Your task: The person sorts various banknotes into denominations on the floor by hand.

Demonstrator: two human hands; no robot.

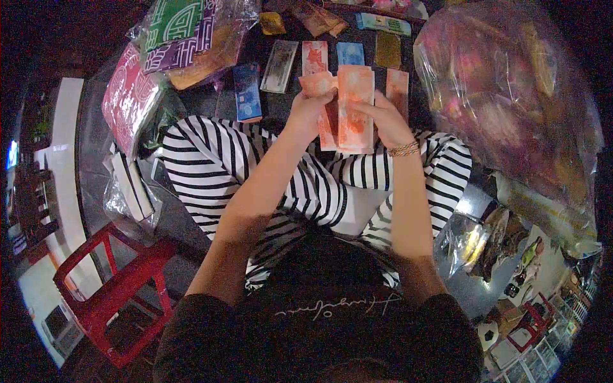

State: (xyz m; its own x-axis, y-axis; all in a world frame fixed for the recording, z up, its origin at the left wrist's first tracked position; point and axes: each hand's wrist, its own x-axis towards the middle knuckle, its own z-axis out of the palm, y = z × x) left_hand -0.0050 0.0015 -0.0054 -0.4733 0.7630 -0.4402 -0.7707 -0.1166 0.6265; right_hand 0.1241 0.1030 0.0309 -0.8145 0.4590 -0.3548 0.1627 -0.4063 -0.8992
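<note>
Above my crossed legs, both hands hold orange-red printed paper notes that look like banknotes. My left hand (308, 110) is closed with the thumb on one part of the orange notes (317, 82), which fan out to the left. An upright stack of orange notes (355, 131) is gripped by my right hand (388, 121), its fingers across the front. Just beyond lie piles of notes on the dark floor: a blue pile (247, 92), a grey pile (280, 66), a red pile (315, 56), another blue pile (350, 53) and a brownish-orange pile (397, 89).
Clear plastic bags with green, purple and pink patterned packs (179, 38) lie at left. A large plastic bag (504, 83) bulges at right. Gold packets (387, 51) sit at the back. A red plastic stool (115, 287) stands near left, and crinkled clear plastic (469, 239) at lower right.
</note>
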